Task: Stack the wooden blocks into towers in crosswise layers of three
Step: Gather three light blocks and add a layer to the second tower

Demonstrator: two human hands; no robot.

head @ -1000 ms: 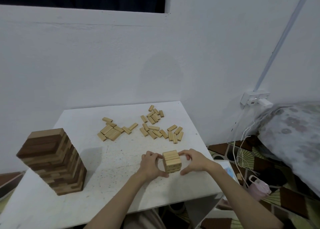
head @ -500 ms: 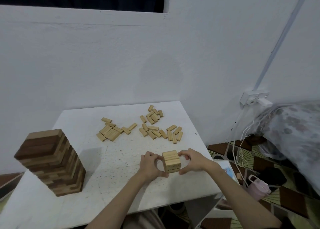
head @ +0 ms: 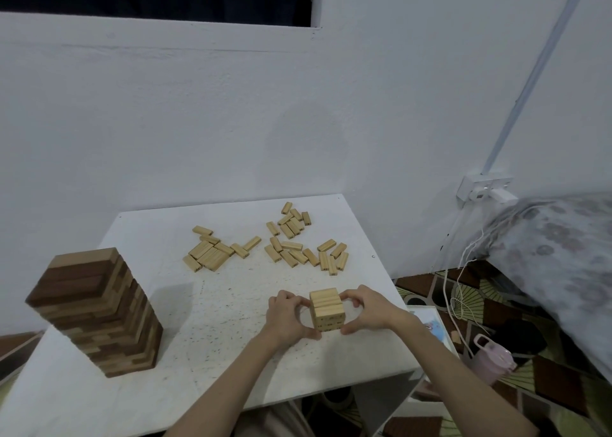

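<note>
A short light-wood tower [head: 327,310] of a few crosswise layers stands near the front right of the white table [head: 212,307]. My left hand [head: 285,314] and my right hand [head: 367,310] cup it from either side, fingers and thumbs curled against its walls. Loose light blocks lie further back in two heaps, a left heap [head: 217,252] and a right heap [head: 304,242]. A tall tower of dark and light wood [head: 99,311] stands at the table's left.
A white wall rises right behind the table. To the right, off the table, are a wall socket [head: 485,188] with hanging white cables, a patterned pillow [head: 559,254], a pink bottle [head: 493,359] and a patterned floor.
Both hands stay round the short tower with hardly any shift. Only the view has drifted slightly.
</note>
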